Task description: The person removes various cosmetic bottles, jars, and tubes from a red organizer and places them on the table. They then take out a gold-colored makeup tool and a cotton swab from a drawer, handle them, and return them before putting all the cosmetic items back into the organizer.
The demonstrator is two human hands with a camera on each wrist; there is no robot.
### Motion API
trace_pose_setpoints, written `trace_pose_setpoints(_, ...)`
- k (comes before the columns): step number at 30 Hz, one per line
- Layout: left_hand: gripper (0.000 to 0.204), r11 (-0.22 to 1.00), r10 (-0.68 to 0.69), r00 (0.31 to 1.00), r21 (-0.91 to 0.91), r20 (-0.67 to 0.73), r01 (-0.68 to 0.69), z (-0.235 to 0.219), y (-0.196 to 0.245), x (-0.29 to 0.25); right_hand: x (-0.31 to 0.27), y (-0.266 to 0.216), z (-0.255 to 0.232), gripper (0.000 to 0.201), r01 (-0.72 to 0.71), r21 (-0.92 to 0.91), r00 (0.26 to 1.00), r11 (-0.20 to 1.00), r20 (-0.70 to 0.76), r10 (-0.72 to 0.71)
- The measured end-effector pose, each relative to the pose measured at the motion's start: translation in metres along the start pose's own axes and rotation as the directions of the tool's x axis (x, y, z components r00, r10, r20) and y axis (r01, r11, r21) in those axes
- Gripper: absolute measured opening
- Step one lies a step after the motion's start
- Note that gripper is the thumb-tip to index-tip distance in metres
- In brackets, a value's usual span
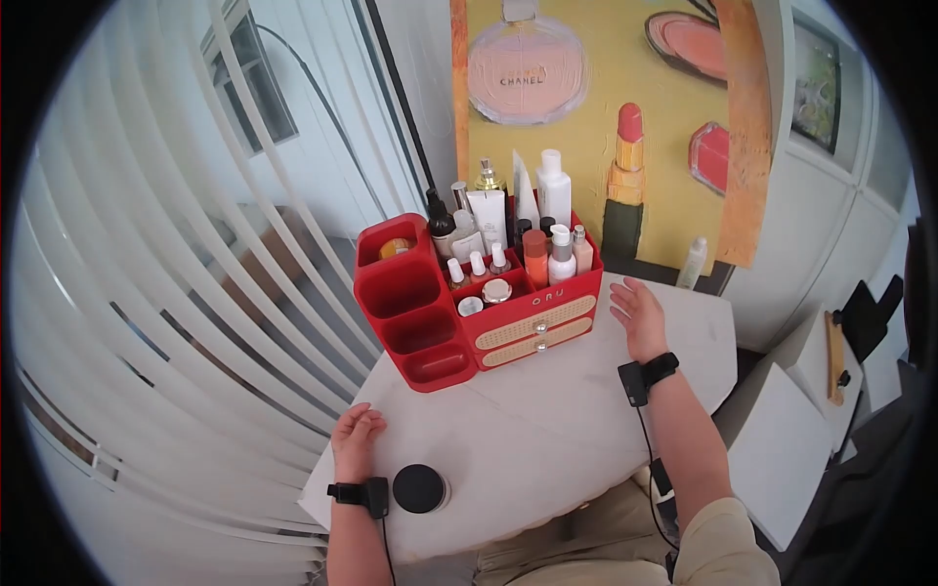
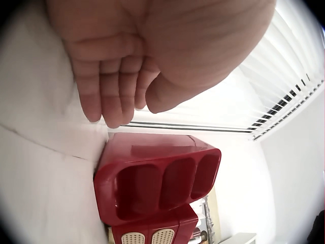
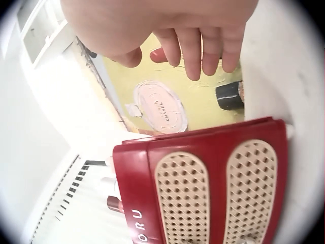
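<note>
the left hand lies loosely curled, grasping nothing, just beside a black-lidded jar. to its right, the red cosmetics organizer stands upright on the table; it looks like stiff, glossy plastic, probably slick and weighty with its bottles, which might topple if it tilts, so the low side walls seem a better hold than the drawer knobs. the right hand, relaxed and holding nothing, is near its right side. the left wrist view shows the outer left wall, barely seen from the head; the right wrist view shows the drawer lattice closely; only the head view shows the jar.
</note>
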State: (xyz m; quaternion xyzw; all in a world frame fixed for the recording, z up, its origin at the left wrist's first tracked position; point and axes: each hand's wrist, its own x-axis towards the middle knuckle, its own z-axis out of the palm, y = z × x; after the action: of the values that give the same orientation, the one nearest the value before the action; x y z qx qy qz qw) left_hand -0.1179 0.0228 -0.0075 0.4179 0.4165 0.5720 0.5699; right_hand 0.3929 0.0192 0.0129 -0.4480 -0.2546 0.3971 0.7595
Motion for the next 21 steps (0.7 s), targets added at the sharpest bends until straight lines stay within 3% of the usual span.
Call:
trace_pose_setpoints(4, 0.026, 1.0, 0.009, 0.999, -0.019, 0.051, -0.008, 0.001, 0.003, -0.01, 0.005, 0.013, -0.008, 0.053, 0.036, 0.038, 0.993, 0.999, 0.113, -0.04)
trace_pose_setpoints(6, 0.034, 0.999, -0.027, 0.997, 0.042, 0.078, 0.024, 0.001, 0.008, -0.02, 0.006, 0.013, -0.016, 0.052, -0.02, 0.031, 0.993, 0.999, 0.113, 0.016)
trace_pose_setpoints(8, 0.045, 0.995, -0.031, 0.978, 0.102, 0.208, 0.01, 0.012, 0.018, -0.041, 0.009, 0.017, -0.024, 0.052, -0.057, 0.029, 0.99, 0.998, 0.131, 0.053)
trace_pose_setpoints(9, 0.066, 0.983, -0.059, 0.968, 0.181, 0.245, 0.014, 0.014, 0.022, -0.053, 0.01, 0.017, -0.027, 0.052, -0.054, 0.045, 0.988, 0.997, 0.147, 0.047)
trace_pose_setpoints(10, 0.066, 0.981, -0.078, 0.972, 0.19, 0.222, 0.035, 0.019, 0.024, -0.065, 0.013, 0.017, -0.03, 0.052, -0.049, 0.062, 0.986, 0.997, 0.161, 0.039)
trace_pose_setpoints(12, 0.079, 0.92, -0.043, 0.954, 0.384, 0.296, -0.078, 0.037, 0.028, -0.091, 0.014, 0.016, -0.026, 0.05, -0.097, 0.064, 0.983, 0.993, 0.162, 0.086)
trace_pose_setpoints(14, 0.084, 0.792, -0.022, 0.94, 0.58, 0.341, -0.192, 0.049, 0.03, -0.107, 0.012, 0.015, -0.021, 0.048, -0.049, -0.002, 0.99, 0.999, 0.136, 0.049)
trace_pose_setpoints(16, 0.084, 0.644, -0.036, 0.956, 0.738, 0.293, -0.202, 0.064, 0.033, -0.122, 0.011, 0.016, -0.019, 0.046, -0.057, -0.024, 0.99, 0.998, 0.126, 0.06)
trace_pose_setpoints(21, 0.082, 0.538, -0.078, 0.971, 0.83, 0.224, -0.148, 0.088, 0.034, -0.138, 0.01, 0.018, -0.021, 0.044, -0.028, -0.089, 0.989, 0.996, 0.141, 0.04)
